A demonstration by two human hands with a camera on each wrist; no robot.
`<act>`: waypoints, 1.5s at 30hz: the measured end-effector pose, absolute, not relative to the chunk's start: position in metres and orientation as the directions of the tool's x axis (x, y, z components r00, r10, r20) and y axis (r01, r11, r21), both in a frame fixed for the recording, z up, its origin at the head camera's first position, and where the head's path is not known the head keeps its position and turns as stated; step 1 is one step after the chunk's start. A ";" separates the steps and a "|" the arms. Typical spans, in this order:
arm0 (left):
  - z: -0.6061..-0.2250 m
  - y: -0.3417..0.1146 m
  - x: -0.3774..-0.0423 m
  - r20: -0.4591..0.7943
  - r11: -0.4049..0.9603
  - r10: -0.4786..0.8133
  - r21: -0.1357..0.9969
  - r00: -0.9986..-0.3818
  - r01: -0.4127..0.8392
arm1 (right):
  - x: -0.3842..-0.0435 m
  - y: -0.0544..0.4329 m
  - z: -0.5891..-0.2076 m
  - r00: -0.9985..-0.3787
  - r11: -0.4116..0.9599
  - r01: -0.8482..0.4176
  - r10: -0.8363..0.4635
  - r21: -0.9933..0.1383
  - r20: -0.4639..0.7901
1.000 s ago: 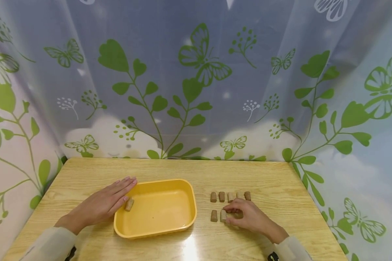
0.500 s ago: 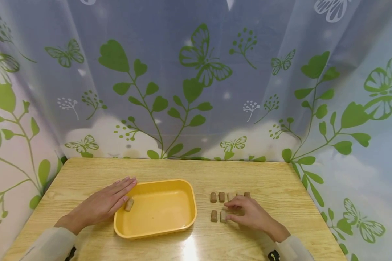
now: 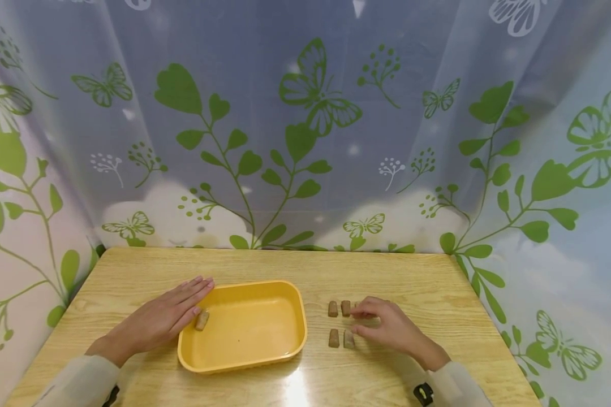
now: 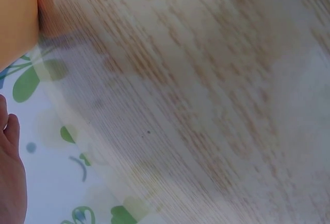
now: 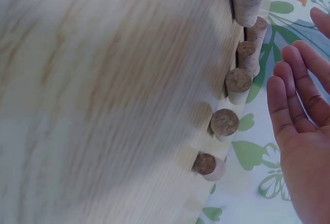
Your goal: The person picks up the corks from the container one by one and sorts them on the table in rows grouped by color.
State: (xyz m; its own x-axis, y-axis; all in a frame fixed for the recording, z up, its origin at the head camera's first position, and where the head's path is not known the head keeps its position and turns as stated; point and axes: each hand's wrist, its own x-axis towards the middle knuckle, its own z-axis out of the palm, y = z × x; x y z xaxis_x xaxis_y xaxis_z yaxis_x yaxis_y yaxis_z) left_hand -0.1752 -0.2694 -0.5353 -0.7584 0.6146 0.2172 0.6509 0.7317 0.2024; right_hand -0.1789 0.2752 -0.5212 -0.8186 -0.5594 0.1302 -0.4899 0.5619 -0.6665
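My left hand [image 3: 155,314] rests over the left rim of a yellow plastic tray [image 3: 249,328], fingers straight. At the left wrist view's edge show part of that hand [image 4: 11,177] and the tray [image 4: 16,18]. One cork stopper [image 3: 202,320] lies inside the tray by the thumb. My right hand [image 3: 394,328] hovers over the rows of corks, thumb and index finger apart, holding nothing. Just below its thumb stands a pale cork [image 3: 348,339], beside a brown cork [image 3: 334,338]. The right wrist view shows the hand [image 5: 307,136] with its fingers extended, beyond several corks [image 5: 238,81].
In the back row, two brown corks [image 3: 333,308] show at the left end; the right hand covers most of the others. The wooden table [image 3: 265,263] ends at a curtain [image 3: 254,141] printed with green leaves and butterflies. A side curtain [image 3: 565,271] hangs on the right.
My right hand has drawn up and away from the pale front cork, now overlapping the back row. The left hand and tray have stayed still.
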 end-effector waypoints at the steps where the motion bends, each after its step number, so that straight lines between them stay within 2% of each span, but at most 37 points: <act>1: -0.535 -0.269 -0.175 0.217 0.732 0.614 0.203 -0.759 0.650 | -0.180 0.274 -0.521 -0.818 0.555 -0.489 -0.560 -0.673 0.132; 6: -0.535 -0.269 -0.174 0.209 0.734 0.609 0.217 -0.765 0.643 | -0.181 0.269 -0.521 -0.798 0.526 -0.516 -0.582 -0.676 0.156; 14: -0.535 -0.272 -0.172 0.189 0.757 0.582 0.229 -0.790 0.612 | -0.183 0.251 -0.512 -0.798 0.524 -0.495 -0.590 -0.693 0.125; 20: -0.536 -0.277 -0.172 0.163 0.768 0.572 0.236 -0.804 0.595 | -0.186 0.234 -0.507 -0.761 0.478 -0.538 -0.629 -0.694 0.157; 28: -0.536 -0.283 -0.172 0.197 0.759 0.599 0.169 -0.776 0.629 | -0.191 0.206 -0.493 -0.734 0.475 -0.568 -0.662 -0.672 0.152; 35: -0.531 -0.280 -0.175 0.164 0.743 0.630 0.158 -0.759 0.650 | -0.198 0.166 -0.474 -0.671 0.405 -0.620 -0.718 -0.672 0.186; 45: -0.533 -0.286 -0.175 0.151 0.743 0.640 0.130 -0.753 0.657 | -0.202 0.110 -0.461 -0.610 0.394 -0.639 -0.783 -0.661 0.123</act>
State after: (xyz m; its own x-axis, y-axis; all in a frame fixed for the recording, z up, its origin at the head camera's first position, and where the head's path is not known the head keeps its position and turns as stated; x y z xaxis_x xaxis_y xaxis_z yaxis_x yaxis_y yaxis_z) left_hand -0.1745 -0.2860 -0.5330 -0.7535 0.6399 0.1508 0.6568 0.7427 0.1302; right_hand -0.2018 0.1095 -0.4607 -0.6095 -0.7832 0.1229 -0.6392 0.3938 -0.6606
